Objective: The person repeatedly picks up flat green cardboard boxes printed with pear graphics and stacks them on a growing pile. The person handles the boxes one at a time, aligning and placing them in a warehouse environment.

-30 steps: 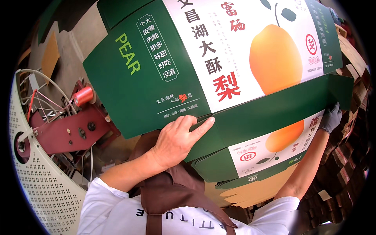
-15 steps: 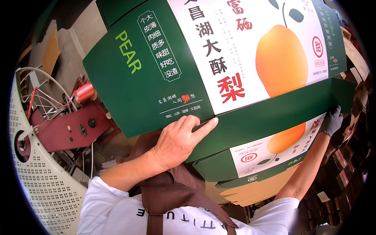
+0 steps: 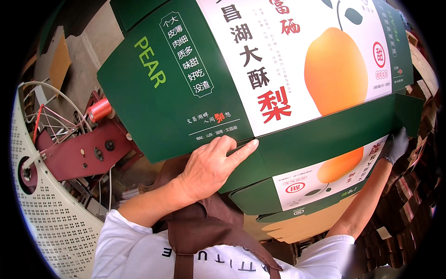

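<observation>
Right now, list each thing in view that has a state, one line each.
Green carton blank: flat, unfolded, held up.
Left hand: bare, pressed flat on the blank's lower edge.
Right hand: gloved, gripping the blank's far corner.
Red thread spool: mounted on the red machine.

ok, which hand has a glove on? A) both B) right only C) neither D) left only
B: the right hand wears a grey glove at the far right edge of the green carton, while the left hand is bare, its fingers pressed along the carton's fold.
</observation>
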The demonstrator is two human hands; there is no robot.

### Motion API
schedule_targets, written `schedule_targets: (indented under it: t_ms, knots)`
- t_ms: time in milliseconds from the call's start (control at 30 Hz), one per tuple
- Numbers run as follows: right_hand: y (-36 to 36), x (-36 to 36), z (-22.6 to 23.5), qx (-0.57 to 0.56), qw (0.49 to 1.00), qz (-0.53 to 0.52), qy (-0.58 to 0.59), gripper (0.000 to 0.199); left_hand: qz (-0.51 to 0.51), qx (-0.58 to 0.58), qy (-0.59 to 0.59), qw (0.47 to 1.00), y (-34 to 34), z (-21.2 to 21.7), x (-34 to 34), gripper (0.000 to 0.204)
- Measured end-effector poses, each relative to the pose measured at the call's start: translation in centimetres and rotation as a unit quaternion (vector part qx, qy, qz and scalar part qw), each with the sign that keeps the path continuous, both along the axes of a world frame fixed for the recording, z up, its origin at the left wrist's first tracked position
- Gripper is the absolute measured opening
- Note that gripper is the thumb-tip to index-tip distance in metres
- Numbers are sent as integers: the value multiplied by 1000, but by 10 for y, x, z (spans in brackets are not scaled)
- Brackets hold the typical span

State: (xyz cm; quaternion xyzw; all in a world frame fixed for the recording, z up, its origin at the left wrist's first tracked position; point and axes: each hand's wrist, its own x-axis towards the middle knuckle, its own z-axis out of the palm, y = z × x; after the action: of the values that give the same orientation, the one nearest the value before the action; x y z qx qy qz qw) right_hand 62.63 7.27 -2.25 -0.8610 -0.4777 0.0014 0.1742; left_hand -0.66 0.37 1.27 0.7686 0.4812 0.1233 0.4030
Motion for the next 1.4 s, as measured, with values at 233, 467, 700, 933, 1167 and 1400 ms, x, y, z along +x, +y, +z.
schedule_targets:
  t_ms: [233,467,700,933,1167,1400]
  knots:
    - [2,-17,4,10,1000,-8,-26,33,-13,-3,4,1000,3,0,-5,51]
    - [10,-60,-5,94,993,-69,30,37,-26,-24,40,999,1,1,8,56]
    - [6,-79,4,203,952,-141,179,28,-38,-39,56,997,7,11,10,52]
    - [-6,-83,-6,174,960,-154,158,27,-44,-47,59,996,5,3,6,49]
    - [-1,-84,-8,178,958,-159,156,29,-44,-39,54,997,5,4,6,49]
    - [2,-83,-9,178,957,-157,165,30,-46,-35,50,997,4,4,6,49]
